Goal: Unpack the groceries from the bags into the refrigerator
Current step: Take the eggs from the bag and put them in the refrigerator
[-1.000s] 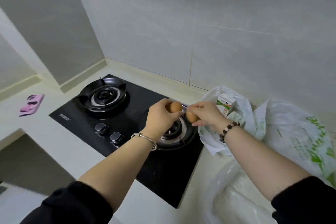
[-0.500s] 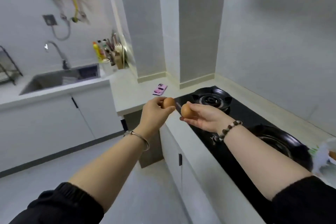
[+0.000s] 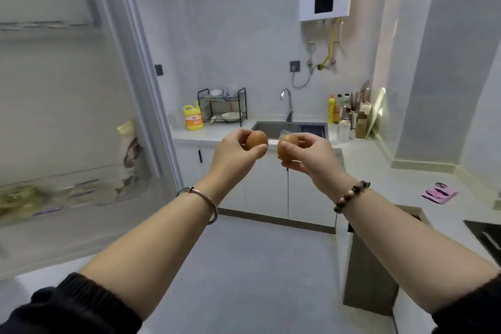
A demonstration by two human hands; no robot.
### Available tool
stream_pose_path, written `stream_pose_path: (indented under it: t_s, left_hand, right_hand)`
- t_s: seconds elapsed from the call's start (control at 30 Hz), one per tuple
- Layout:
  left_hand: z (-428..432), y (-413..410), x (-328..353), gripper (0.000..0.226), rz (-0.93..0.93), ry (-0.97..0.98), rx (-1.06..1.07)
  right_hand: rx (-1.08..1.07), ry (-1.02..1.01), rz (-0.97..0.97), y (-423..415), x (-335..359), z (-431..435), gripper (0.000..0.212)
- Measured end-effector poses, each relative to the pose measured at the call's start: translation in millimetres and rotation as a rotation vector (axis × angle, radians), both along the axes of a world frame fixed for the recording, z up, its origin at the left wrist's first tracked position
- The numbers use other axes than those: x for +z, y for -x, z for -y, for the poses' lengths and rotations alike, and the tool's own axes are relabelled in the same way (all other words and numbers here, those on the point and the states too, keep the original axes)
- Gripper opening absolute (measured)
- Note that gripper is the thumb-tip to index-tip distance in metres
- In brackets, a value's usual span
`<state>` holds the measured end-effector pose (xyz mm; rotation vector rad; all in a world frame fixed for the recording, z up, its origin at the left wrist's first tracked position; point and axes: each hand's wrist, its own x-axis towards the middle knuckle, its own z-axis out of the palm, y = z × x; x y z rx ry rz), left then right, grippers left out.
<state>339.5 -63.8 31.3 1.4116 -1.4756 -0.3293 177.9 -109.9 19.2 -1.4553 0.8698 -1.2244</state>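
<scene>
The left hand (image 3: 233, 152) holds the first egg (image 3: 256, 139) between the thumb and the curled fingers. The right hand (image 3: 309, 153) holds the second egg (image 3: 287, 148) in the same way. Each grip is closed round its egg, but only lightly, and much of the shell is showing. Both eggs are in the air in front of the person, near each other but apart. They are above the floor (image 3: 257, 266) and well away from the bench (image 3: 217, 131) with the sink (image 3: 273, 126). The refrigerator (image 3: 67, 84) stands open at the left. It looks blurred, and some packed food shows low inside it.

I think several things can go wrong from here. The eggs are close together, so a small swing of one arm could knock shell against shell. A grip this light may let an egg slip, and the hard floor would break it. Too much pressure would crack it instead. Both hands are full, so no hand is free to make room on a shelf. An egg may also hit the shelf edge when the hands reach in.
</scene>
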Motion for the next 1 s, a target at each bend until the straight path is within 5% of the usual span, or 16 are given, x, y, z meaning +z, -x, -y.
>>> stream_pose_path:
  t_s: [0.6, 1.0]
  left_hand:
    - [-91.7, -179.6, 175.0, 0.021, 0.036, 0.470, 0.394]
    - [-124.7, -284.9, 259.7, 0.035, 0.242, 0.595, 0.435]
  right_hand:
    - [0.233, 0.643, 0.184, -240.6, 176.8, -35.8, 0.024]
    - [0.123, 0.986, 0.169, -343.0, 268.6, -61.9, 0.034]
